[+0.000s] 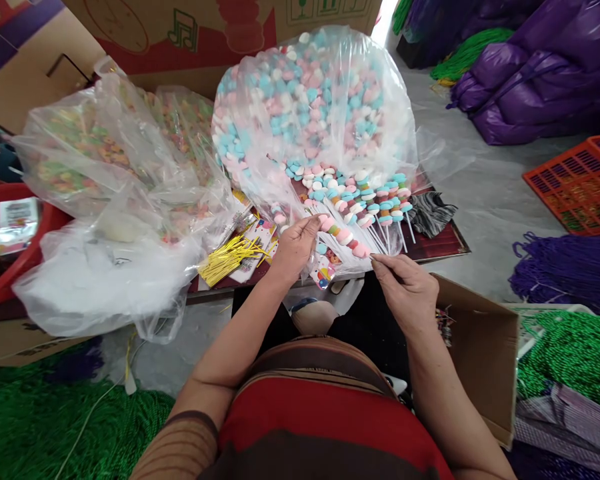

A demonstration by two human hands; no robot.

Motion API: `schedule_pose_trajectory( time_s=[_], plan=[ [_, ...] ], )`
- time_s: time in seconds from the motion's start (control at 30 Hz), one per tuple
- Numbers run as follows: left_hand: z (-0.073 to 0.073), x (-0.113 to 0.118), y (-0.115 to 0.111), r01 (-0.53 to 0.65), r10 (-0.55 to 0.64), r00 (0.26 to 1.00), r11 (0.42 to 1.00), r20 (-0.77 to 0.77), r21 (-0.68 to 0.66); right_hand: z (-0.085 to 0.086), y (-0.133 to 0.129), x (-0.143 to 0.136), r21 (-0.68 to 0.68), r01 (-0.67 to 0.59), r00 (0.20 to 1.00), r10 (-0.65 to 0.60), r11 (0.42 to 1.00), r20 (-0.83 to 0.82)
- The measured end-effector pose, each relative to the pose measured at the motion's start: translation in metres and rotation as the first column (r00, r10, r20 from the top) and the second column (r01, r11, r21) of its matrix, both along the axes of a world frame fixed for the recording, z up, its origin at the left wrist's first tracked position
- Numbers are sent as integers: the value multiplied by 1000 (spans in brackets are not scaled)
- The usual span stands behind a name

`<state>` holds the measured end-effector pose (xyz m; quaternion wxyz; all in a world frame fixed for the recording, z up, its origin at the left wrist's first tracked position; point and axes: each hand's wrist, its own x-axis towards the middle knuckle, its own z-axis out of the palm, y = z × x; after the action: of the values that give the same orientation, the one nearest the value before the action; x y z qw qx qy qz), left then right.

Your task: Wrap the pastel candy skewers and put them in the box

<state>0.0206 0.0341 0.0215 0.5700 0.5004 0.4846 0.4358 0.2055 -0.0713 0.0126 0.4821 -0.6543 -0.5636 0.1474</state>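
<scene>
A candy skewer (344, 237) of pink, white and other coloured soft sweets hangs slanted between my two hands. My left hand (296, 250) pinches its upper left end by the pink sweet. At its lower right end, my right hand (407, 285) has thumb and finger closed at the stick, which is mostly hidden. Just behind lie finished candy skewers (390, 203) on white sticks, beside a big clear bag (315, 100) of pink, blue and white sweets. Yellow twist ties (233, 259) lie left of my left hand, near printed cards (322, 272).
Clear bags of green and orange sweets (105, 143) cover the table's left side, by a red basin (10, 247). An open cardboard box (480, 360) stands at my right. Purple sacks (540, 73), an orange crate (580, 180) and green strands (575, 360) are on the floor.
</scene>
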Motion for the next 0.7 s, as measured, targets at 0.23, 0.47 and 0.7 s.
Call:
schedule_pose_trajectory(
  time_s=[0.23,0.47,0.7],
  plan=[
    [7,-5,-2,99,-99,995,995,-28,8,2,0,2,20,9,991,-12,1000,132],
    [6,2,-10,127,21,915,933,-404,337,5,-2,-3,0,-5,995,5,1000,104],
    [-1,4,-13,152,113,844,887,-524,437,5,-12,-12,-50,-90,996,90,995,0]
  ],
)
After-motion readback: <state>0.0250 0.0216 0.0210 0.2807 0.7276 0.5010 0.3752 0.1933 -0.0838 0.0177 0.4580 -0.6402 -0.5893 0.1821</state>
